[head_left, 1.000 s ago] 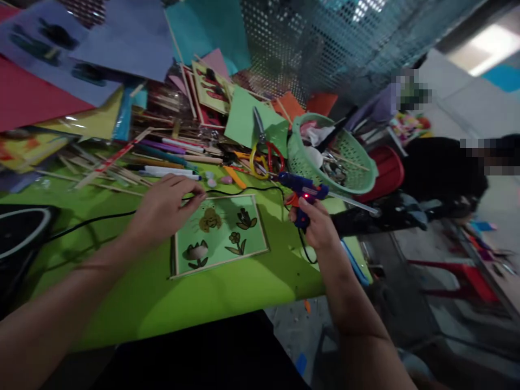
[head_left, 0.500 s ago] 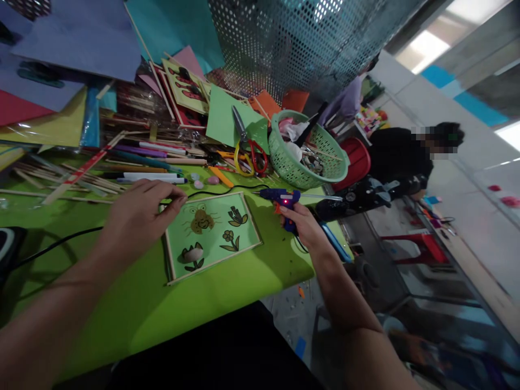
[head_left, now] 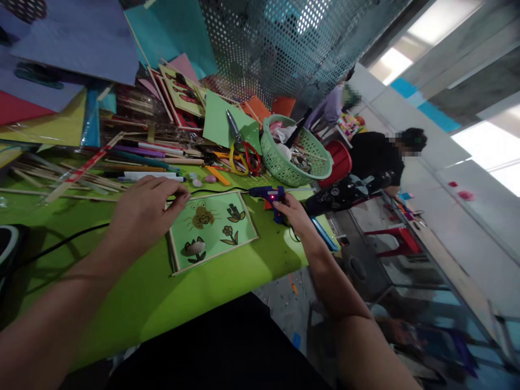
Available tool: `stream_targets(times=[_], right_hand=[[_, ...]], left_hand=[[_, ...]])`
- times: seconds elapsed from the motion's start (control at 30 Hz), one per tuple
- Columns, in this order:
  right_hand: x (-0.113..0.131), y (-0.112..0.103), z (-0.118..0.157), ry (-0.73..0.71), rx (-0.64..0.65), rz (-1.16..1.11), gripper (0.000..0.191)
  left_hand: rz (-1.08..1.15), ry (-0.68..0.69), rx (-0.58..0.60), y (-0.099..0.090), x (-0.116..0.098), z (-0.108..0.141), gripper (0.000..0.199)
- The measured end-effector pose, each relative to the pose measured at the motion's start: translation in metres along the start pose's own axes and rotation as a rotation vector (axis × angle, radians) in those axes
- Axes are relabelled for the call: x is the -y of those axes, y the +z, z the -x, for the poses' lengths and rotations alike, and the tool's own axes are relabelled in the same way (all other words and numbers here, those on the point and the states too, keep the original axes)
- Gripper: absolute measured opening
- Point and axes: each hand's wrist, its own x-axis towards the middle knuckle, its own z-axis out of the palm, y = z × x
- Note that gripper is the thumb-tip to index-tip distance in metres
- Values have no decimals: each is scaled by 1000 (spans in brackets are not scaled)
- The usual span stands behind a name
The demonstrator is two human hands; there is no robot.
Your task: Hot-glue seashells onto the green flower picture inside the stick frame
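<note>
A framed picture (head_left: 215, 230) lies on the green tabletop, its light green sheet edged with thin wooden sticks. It bears a brown bug shape, flowers and a grey stone piece on one flower. My left hand (head_left: 150, 203) is at its upper left corner, thumb and forefinger pinched together; what is between them is hidden. On the picture's right, my right hand (head_left: 296, 212) has its fingers closed at the handle of a blue glue gun (head_left: 266, 193) with a lit red light. The gun's nozzle points left, near the picture's upper right corner.
Behind lie scissors (head_left: 239, 143), markers (head_left: 152, 176), an orange cutter (head_left: 218, 176), wooden sticks (head_left: 77, 176) and small stones (head_left: 210, 178). A green basket (head_left: 296, 162) stands at back right, a blue phone-like object (head_left: 324, 234) at the right edge. Another person (head_left: 374, 162) is beyond.
The camera view has turned slightly, shifting the background left. My right hand and the glue gun have come a little closer to the picture. My left hand stays at the corner.
</note>
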Motion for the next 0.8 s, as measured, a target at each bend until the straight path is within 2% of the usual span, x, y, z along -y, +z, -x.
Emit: stream_targets(times=[0.17,0.27,0.37,0.47,0.63,0.73,0.8], right_hand=[[-11,-3,-4,-43,-34,64,35],[-12,-4,-3,-56,-43,92,32],[-14,-4,-3,-49,-65,111,31],[-15,-3,-2,-18,-76,117,34],[-15,-4,8,4,-48,145,46],[-15,-5,14,-46,-21,235,54],[-15,-5,16,-76,-32,298,52]], left_hand=[[-12,4,-22,2,4,0,41],[-39,-28,47,-1,2,-1,35],[-82,-42,171,-1,1,-2,28],[-120,-11,231,5,0,2,28],[-239,-3,212,13,-3,6,29],[-264,-41,249,12,-4,3,26],[-294,-97,290,10,-5,0,21]])
